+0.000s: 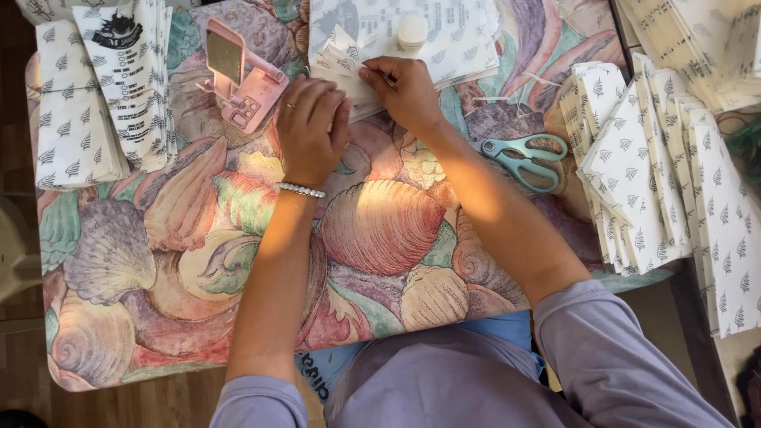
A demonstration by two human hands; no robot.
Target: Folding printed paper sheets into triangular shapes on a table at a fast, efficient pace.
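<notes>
At the far middle of the table (158, 333), seen from the head camera, both hands work on a small stack of folded paper bags (341, 67). Left hand (311, 131): fingers curled downward and close together, palm facing down, fingertips resting on the near edge of the stack; a ring sits on one finger and a beaded bracelet (300, 189) circles the wrist. Whether this hand grips the paper or only presses on it cannot be told. Right hand (406, 91): fingers bent and pinched on the top paper of the same stack, thumb side toward the left hand. The two hands lie just beside each other, almost touching.

The stack lies on a shell-patterned tablecloth, against a larger sheaf of printed paper (460, 40) on which a small white round object (411, 32) stands. A pink device with a raised screen (238, 75) stands just left of the left hand. Teal-handled scissors (523, 158) lie near the right forearm. More piles of white bags with a leaf print sit at the left edge (75, 119) and the right edge (650, 174) of the table.
</notes>
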